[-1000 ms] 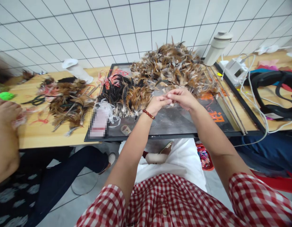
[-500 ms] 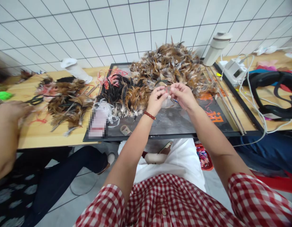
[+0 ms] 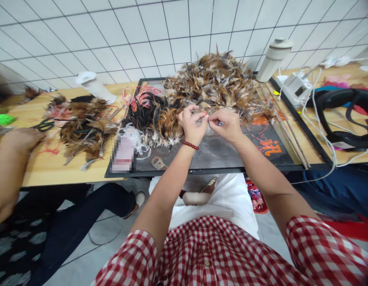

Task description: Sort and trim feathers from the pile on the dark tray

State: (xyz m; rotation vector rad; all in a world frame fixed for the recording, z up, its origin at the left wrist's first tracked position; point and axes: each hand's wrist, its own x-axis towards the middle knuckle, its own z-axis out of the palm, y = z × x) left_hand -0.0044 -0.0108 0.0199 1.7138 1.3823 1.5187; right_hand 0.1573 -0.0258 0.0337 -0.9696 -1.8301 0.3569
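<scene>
My left hand (image 3: 193, 123), with a red bead bracelet (image 3: 190, 145) at its wrist, is closed in a pinch over the dark board (image 3: 219, 153). Its fingertips nearly meet those of my right hand (image 3: 227, 124), which pinches too. A tiny red spot shows at the left fingertips, but what either hand holds is too small to make out. Something small and blue glints at the right fingers. Just beyond the hands rises a large heap of brown and grey feathers (image 3: 216, 81). Black feathers (image 3: 146, 113) and brown feathers (image 3: 169, 124) lie in rows left of my left hand.
White plastic strips (image 3: 133, 137) and pink strips (image 3: 146, 95) lie on the left. Thin sticks (image 3: 287, 125) rest at the board's right, near a tumbler (image 3: 274, 59), a charger (image 3: 297, 89) with cables and a black headset (image 3: 345, 115). A co-worker's hand (image 3: 21, 139) is near scissors (image 3: 44, 125).
Both hands have turned and shifted slightly, their fingertips now closer together. My left hand moved a little right. The pinkish strand seen between them earlier is now mostly hidden.
</scene>
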